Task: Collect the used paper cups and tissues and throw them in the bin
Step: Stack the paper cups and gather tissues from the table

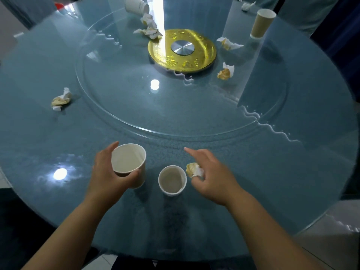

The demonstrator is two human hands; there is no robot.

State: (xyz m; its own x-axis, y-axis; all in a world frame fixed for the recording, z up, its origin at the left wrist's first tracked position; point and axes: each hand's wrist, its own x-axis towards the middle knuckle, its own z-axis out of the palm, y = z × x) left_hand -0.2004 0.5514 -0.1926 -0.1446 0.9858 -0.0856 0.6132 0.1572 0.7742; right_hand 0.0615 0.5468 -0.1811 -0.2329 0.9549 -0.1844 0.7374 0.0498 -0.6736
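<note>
Clock dirs are read on the round glass table (35, 145), w/ 6 = the person's edge. The L hand (105, 170), at approx 6:30, curls thumb + fingers round the larger white paper cup (127, 162). The cup's mouth tilts a bit toward the camera, and I can't tell if its base is off the glass.

The R hand (214, 178), at approx 5:30, pinches a stained crumpled tissue (193, 169) btw thumb + lower fingers, w/ the index finger stretched straight out, clear of the pinch. The tissue sits just beside the rim of the smaller white cup (172, 181), which stands upright btw the 2 hands. Probable reason: drop the tissue into a cup, then nest the 2 cups so 1 hand carries the lot.

Not yet collected:
- a tipped white cup (136, 5) at 11
- an upright brown cup (262, 23) at 1
- a tissue heap (149, 29) at 12, nr the gold hub (196, 61)
- 2 tissue wads at 1–2 (228, 43) (226, 71)
- 1 tissue wad at 9 (61, 99)

No bin is in view, so I judge the job to be at an early stage.
</note>
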